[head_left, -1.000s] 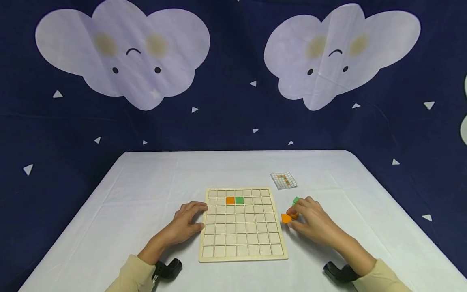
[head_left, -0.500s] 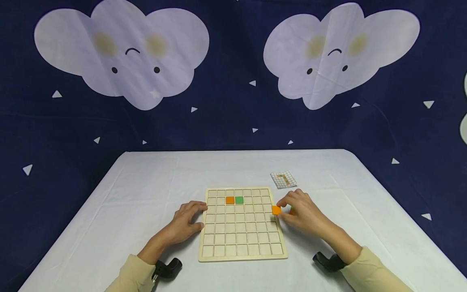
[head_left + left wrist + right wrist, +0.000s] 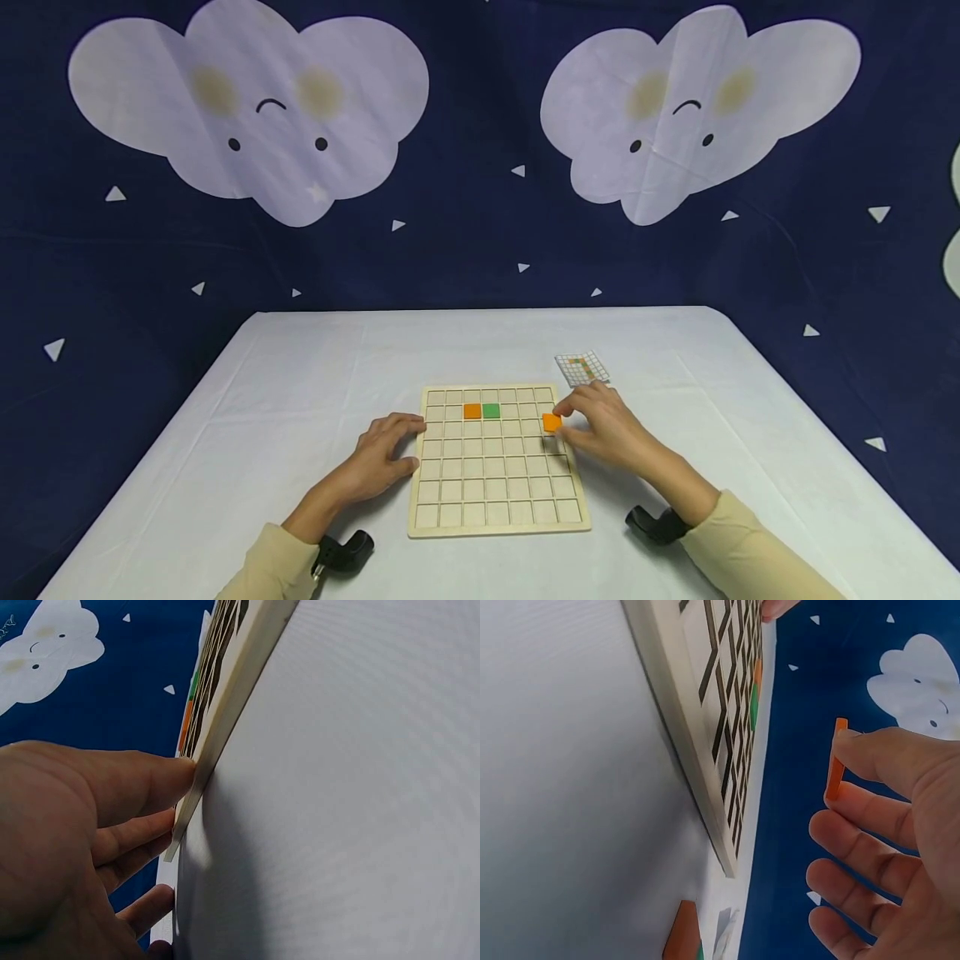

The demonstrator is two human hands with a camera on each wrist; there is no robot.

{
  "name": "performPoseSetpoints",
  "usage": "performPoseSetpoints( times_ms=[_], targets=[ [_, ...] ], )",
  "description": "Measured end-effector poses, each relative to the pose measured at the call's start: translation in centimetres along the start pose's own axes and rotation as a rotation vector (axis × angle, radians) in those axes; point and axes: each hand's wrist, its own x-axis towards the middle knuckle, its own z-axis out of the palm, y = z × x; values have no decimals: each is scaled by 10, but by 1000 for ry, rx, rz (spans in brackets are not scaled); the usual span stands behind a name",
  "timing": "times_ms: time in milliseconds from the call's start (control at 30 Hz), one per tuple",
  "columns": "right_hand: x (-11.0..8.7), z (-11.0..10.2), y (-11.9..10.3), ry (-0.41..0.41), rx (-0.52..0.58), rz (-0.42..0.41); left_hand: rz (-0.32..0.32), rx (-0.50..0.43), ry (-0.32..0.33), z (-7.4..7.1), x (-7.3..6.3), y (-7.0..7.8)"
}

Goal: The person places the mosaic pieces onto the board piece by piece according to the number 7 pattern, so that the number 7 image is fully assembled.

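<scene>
Between thumb and index finger, my right hand [image 3: 611,429] pinches an orange square tile [image 3: 551,423] above the right side of a wooden grid board [image 3: 487,492]. The right wrist view shows this thin tile [image 3: 838,759] edge-on, apart from the board, with the other fingers loosely bent below it. My left hand [image 3: 378,458] touches the board's left edge with thumb and fingertips; its fingers are mostly straight in the left wrist view. In the board's second row from the far side, an orange tile [image 3: 472,411] and a green tile [image 3: 491,411] lie side by side in their cells.
A small printed pattern card [image 3: 581,365] lies behind my right hand, past the board's far right corner. Another orange tile [image 3: 681,934] rests on the table with a bit of green beside it; in the head view my right hand hides them. White cloth [image 3: 337,358] covers the table.
My right hand has picked up the orange tile from the loose tiles right of the board and carried it left and away from me, over the board. The left hand stays in place.
</scene>
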Motion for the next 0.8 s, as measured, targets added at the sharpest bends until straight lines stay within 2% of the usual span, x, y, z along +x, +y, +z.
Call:
performPoseSetpoints(
  times_ms=[167,467,800],
  targets=[
    [6,4,-1,8,16,-26,-8,-6,2,0,0,0],
    [13,7,-5,-14,21,2,-9,-16,2,0,0,2],
    [22,12,-6,-12,48,-8,-9,-27,2,0,-1,2]
  ],
)
